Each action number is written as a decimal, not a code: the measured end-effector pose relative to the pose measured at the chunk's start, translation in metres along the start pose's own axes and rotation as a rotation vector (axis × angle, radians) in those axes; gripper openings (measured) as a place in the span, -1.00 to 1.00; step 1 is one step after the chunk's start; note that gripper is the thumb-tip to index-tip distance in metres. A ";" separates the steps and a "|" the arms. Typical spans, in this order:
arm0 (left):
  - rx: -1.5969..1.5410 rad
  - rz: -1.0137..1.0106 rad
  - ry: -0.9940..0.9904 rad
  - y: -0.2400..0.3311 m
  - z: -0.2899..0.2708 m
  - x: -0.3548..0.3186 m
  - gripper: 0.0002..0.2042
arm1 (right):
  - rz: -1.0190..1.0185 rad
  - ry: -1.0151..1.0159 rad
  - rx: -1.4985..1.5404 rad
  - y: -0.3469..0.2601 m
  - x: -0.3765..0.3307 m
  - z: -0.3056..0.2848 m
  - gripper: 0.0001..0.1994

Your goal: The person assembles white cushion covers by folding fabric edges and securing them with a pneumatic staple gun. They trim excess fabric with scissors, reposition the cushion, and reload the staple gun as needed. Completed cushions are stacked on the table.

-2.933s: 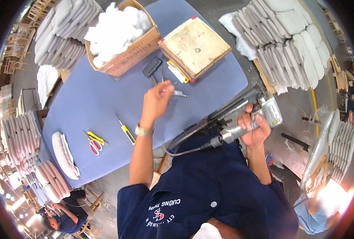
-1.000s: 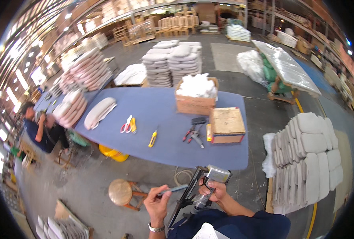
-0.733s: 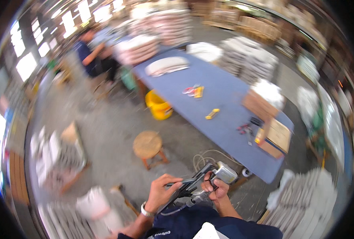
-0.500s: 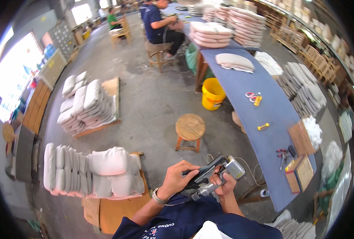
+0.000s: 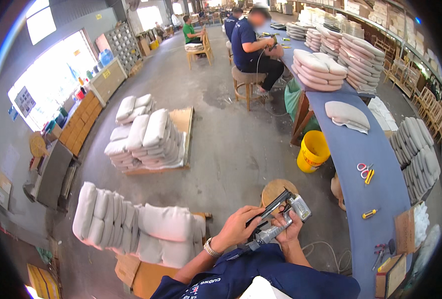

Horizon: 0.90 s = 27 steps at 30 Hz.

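Note:
I hold a silver and black staple gun (image 5: pixel 302 207) at a slant in front of my chest, its metal head toward the upper right. My right hand (image 5: pixel 290 230) is closed round its body and handle just below the head. From the left, my left hand (image 5: pixel 235 227) grips the long black magazine, thumb and fingers against it; part of the fingers is hidden behind the gun. A round wooden stool (image 5: pixel 276 188) stands on the floor just beyond the gun, partly covered by it.
A long blue-topped table (image 5: pixel 368 149) on the right bears scissors (image 5: pixel 364 170), a yellow-handled screwdriver (image 5: pixel 370 214), pliers (image 5: pixel 379 254) and a cushion (image 5: pixel 348 115). Cushion stacks (image 5: pixel 166 229) stand at left. A yellow bucket (image 5: pixel 312 152) is by the table. Farther off, a co-worker (image 5: pixel 248 45) sits working.
My view has turned left and upward, so the surroundings sit farther right and lower. The staple gun stays in both hands and is tilted slightly differently.

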<state>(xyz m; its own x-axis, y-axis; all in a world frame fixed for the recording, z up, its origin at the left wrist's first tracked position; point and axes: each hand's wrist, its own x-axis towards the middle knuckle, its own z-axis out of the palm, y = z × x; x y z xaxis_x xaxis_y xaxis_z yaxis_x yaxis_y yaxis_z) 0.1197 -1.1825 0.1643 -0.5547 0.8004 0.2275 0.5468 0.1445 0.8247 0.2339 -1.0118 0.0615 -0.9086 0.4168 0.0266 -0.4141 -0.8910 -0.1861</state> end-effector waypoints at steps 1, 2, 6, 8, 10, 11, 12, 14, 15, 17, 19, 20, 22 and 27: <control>-0.004 -0.021 -0.043 -0.007 -0.008 0.010 -0.66 | -0.011 -0.020 0.031 -0.001 0.016 -0.001 -0.60; 0.006 -0.016 -0.088 -0.011 -0.021 0.020 -0.57 | -0.021 -0.050 0.061 -0.004 0.036 -0.003 -0.60; -0.079 -0.093 -0.167 -0.044 -0.067 0.043 -0.49 | -0.060 -0.142 0.096 -0.027 0.116 -0.015 -0.60; -0.159 -0.219 -0.224 -0.061 -0.087 0.052 -0.46 | -0.077 -0.077 0.107 -0.039 0.149 -0.010 -0.64; -0.326 -0.306 -0.219 -0.081 -0.097 0.058 -0.48 | -0.065 -0.088 0.153 -0.045 0.178 -0.009 -0.66; -0.413 -0.350 -0.188 -0.089 -0.100 0.063 -0.49 | -0.059 -0.098 0.183 -0.045 0.193 -0.009 -0.67; -0.499 -0.392 -0.160 -0.094 -0.104 0.069 -0.51 | -0.054 -0.116 0.162 -0.044 0.209 -0.012 -0.65; -0.566 -0.440 -0.126 -0.099 -0.114 0.095 -0.56 | -0.051 -0.114 0.128 -0.042 0.237 -0.020 -0.64; -0.539 -0.449 -0.134 -0.108 -0.123 0.107 -0.56 | -0.053 -0.113 0.111 -0.040 0.251 -0.022 -0.64; -0.493 -0.459 -0.154 -0.130 -0.141 0.135 -0.57 | -0.085 -0.118 0.100 -0.032 0.279 -0.021 -0.64; -0.357 -0.362 -0.169 -0.158 -0.159 0.165 -0.57 | -0.130 -0.115 0.085 -0.025 0.307 -0.018 -0.64; -0.288 -0.333 -0.219 -0.170 -0.173 0.184 -0.57 | -0.157 -0.108 0.074 -0.023 0.321 -0.017 -0.64; -0.312 -0.315 -0.310 -0.192 -0.192 0.227 -0.57 | -0.215 -0.105 0.075 -0.021 0.347 -0.016 -0.64; -0.222 -0.188 -0.402 -0.226 -0.236 0.311 -0.54 | -0.307 -0.046 0.040 -0.004 0.414 -0.004 -0.64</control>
<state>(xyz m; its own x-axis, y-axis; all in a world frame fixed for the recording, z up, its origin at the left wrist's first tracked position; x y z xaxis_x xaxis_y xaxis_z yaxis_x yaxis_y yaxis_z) -0.3248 -1.1036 0.1711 -0.3213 0.9396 -0.1179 0.2896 0.2161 0.9324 -0.1404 -0.8345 0.0693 -0.7420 0.6594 0.1206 -0.6703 -0.7316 -0.1241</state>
